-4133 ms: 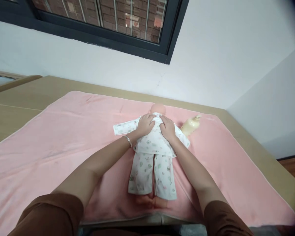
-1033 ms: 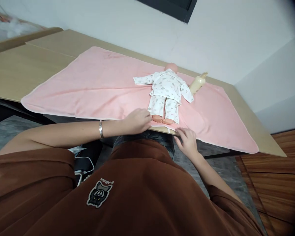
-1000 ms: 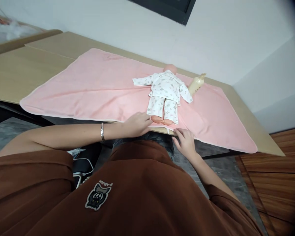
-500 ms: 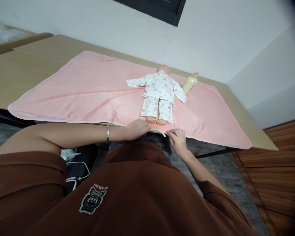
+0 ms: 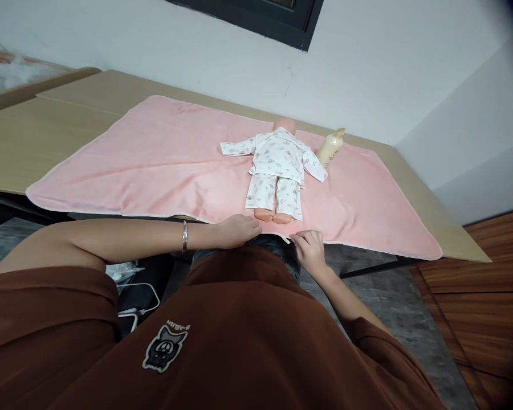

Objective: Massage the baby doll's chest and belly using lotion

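A pink blanket (image 5: 188,154) with white edging lies spread over the table. On it a baby doll (image 5: 277,162) in white patterned pyjamas lies flat, its feet towards me and its head at the far side. My left hand (image 5: 238,230) is closed on the blanket's near edge, just left of the doll's feet. My right hand (image 5: 310,250) pinches the same edge to the right of the feet, beside a small white loop (image 5: 284,239). Beside the doll's sleeve, on the right, lies a cream-coloured bottle (image 5: 330,148).
The wooden table (image 5: 17,142) runs along a white wall (image 5: 359,62). At the far left is a wooden-edged tray (image 5: 47,82) holding clear plastic. A white cable (image 5: 151,287) and a plastic bag hang low at my left. A wooden cabinet (image 5: 496,313) stands at right.
The view has shifted slightly. Both hands keep their places at the blanket's near edge, and the edge between them sits a little differently. The doll and bottle have not moved on the blanket.
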Available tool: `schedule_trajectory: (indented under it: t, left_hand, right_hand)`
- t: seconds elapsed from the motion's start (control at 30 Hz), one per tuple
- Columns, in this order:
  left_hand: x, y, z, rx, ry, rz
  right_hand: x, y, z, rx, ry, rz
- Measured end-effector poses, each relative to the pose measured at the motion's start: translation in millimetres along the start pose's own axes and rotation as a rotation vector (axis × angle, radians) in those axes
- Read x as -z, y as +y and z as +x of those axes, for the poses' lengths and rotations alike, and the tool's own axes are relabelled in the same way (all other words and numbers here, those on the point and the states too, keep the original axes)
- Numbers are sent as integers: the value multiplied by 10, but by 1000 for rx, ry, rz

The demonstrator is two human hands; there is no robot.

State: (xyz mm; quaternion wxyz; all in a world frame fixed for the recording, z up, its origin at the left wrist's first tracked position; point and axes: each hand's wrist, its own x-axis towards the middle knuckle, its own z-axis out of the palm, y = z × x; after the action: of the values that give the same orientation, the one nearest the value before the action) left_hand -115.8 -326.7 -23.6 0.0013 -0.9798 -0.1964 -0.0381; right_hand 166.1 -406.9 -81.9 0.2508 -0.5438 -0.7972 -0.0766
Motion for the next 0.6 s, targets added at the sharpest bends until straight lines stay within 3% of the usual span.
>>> schedule_trajectory:
  t: [0.13, 0.37, 0.5, 0.6]
  left_hand:
    - [10, -9, -54, -7, 55, -30]
    - [189, -140, -127, 148, 184, -173]
    - [241, -542, -168, 450, 211, -122]
    - [190, -878, -254, 650, 222, -110]
  right_hand:
    - [45, -16, -5, 24, 13, 9]
    - [356, 62, -13, 117, 144, -16]
    - [553, 573, 8, -41, 228, -115]
    - [622, 1100, 47, -341, 285, -89]
